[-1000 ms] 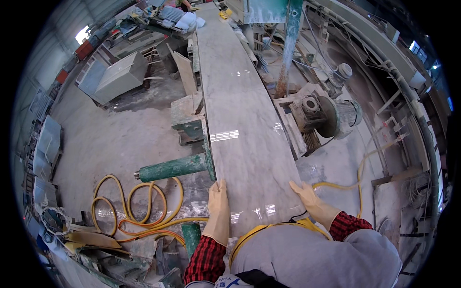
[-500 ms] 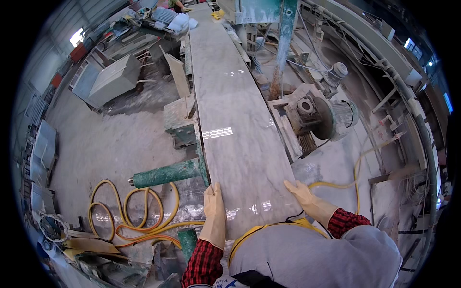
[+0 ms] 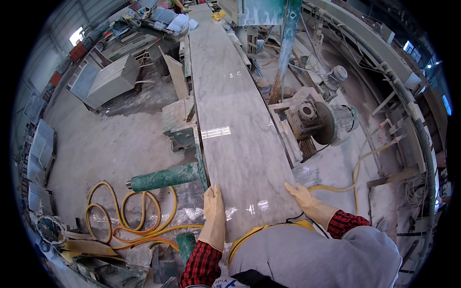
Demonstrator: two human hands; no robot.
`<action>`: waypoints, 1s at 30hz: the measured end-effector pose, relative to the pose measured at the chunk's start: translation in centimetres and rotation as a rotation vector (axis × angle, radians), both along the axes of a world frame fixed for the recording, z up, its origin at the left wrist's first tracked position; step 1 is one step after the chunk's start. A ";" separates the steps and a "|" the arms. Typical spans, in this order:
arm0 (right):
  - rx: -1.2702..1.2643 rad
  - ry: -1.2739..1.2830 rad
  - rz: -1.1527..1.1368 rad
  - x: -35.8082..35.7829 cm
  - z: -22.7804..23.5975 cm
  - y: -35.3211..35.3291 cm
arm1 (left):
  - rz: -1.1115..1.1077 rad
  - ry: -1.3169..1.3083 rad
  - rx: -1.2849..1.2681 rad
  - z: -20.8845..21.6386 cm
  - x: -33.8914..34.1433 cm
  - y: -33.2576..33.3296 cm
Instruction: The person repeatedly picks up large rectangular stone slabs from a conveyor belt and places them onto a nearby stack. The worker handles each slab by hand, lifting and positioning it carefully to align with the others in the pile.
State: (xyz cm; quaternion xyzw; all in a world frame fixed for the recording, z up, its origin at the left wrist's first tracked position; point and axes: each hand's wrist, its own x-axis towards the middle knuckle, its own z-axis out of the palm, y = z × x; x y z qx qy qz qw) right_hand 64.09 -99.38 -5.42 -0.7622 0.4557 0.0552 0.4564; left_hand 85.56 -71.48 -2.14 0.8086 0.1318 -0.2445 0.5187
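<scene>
L gloved hand (image 3: 214,211) was on the long grey slab (image 3: 242,144) at its near L edge, R gloved hand (image 3: 307,200) at its R; couldn't tell if either grip was closed. Slab stretched straight ahead, green cylinder (image 3: 165,177) L, motor (image 3: 345,121) R.

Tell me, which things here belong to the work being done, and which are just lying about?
In the work:
- long grey slab
- gloved left hand, at its left edge
- gloved right hand, at its right edge

Apparently just lying about:
- yellow hose, looped on the floor
- big pale box
</scene>
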 end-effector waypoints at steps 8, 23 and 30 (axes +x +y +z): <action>0.078 0.033 -0.010 1.3 3.2 0.3 | -0.038 -0.001 -0.106 -1.0 1.0 0.0; 0.103 0.251 0.212 -0.7 8.1 0.8 | -0.023 0.613 -0.746 -1.1 -6.6 9.3; 0.061 0.220 0.100 -0.3 7.0 1.4 | 0.238 0.536 -0.869 -0.7 -9.2 8.8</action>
